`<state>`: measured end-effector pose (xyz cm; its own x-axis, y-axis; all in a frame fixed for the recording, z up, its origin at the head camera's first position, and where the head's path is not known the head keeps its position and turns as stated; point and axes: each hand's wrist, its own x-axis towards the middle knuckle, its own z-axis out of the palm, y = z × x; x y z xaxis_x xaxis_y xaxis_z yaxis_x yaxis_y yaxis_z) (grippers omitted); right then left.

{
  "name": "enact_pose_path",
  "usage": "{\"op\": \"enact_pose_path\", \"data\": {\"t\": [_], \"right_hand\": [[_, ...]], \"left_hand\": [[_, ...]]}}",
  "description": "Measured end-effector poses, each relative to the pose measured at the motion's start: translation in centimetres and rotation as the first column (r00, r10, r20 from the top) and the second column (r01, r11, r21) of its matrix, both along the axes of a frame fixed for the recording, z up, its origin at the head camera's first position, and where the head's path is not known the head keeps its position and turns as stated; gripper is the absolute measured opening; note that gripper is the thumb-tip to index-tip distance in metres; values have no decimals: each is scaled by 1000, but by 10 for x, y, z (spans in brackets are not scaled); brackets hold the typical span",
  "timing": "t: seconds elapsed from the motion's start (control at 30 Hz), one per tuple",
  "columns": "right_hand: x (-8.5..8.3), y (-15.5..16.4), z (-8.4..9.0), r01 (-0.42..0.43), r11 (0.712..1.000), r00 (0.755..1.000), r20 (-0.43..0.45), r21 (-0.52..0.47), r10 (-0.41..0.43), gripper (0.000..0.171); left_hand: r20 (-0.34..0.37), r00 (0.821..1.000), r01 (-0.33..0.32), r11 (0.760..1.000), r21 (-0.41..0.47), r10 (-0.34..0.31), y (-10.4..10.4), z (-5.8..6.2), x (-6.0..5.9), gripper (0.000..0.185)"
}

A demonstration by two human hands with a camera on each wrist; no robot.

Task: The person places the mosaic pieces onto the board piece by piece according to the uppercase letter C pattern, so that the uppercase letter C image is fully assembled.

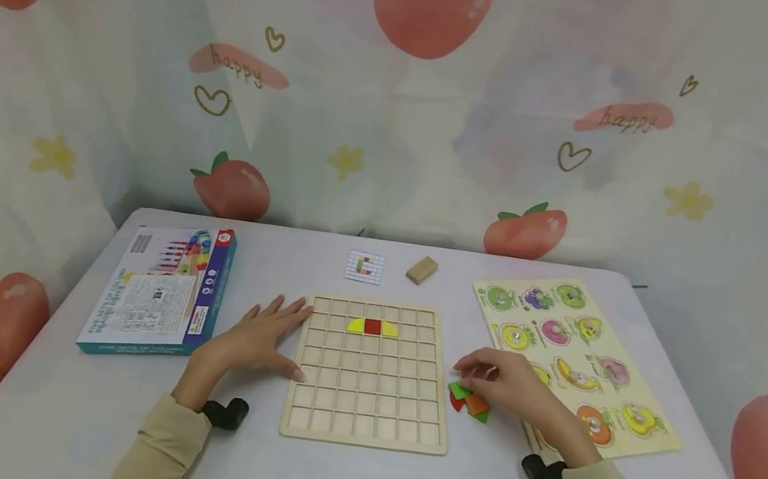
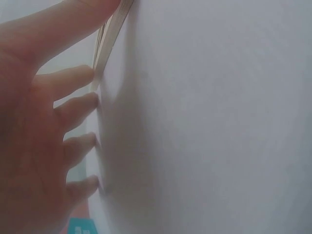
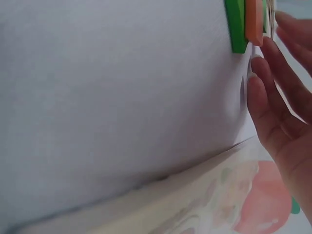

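A square wooden grid board [image 1: 363, 439] lies on the table. In its second row a red square [image 1: 373, 326] sits between two yellow quarter-round pieces [image 1: 356, 325]. My left hand [image 1: 257, 341] lies with spread fingers at the board's left side, fingertip and thumb touching its edge. To the right of the board is a small pile of green, orange and red pieces [image 1: 476, 405]. My right hand [image 1: 507, 384] hovers over this pile with bent fingers. In the right wrist view, its fingertips are close to an orange piece [image 3: 254, 22] and a green piece [image 3: 237, 29], with thumb and forefinger apart.
A picture card [image 1: 364, 267] and a small wooden block [image 1: 422, 270] lie behind the board. On the left is a blue-edged box [image 1: 156, 292]. A fruit puzzle board [image 1: 575, 359] lies at the right, partly under my right forearm.
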<state>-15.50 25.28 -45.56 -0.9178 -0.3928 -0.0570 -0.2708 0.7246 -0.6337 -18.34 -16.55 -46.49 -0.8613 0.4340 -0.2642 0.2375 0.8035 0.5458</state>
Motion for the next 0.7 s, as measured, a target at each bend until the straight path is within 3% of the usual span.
{"op": "enact_pose_path", "data": {"t": [0.17,0.43,0.7], "right_hand": [[3,1,-1,-10,1000,999,43,-5,10,23],[4,-2,-2,-49,999,999,22,8,48,27],[2,-7,-5,23,1000,999,35,13,-23,16]], "left_hand": [[-3,1000,-4,1000,-1,4,-2,-1,0,108],[-4,1000,-10,1000,7,10,-2,-1,1,109],[-4,1000,-5,1000,13,5,0,1,1,108]]}}
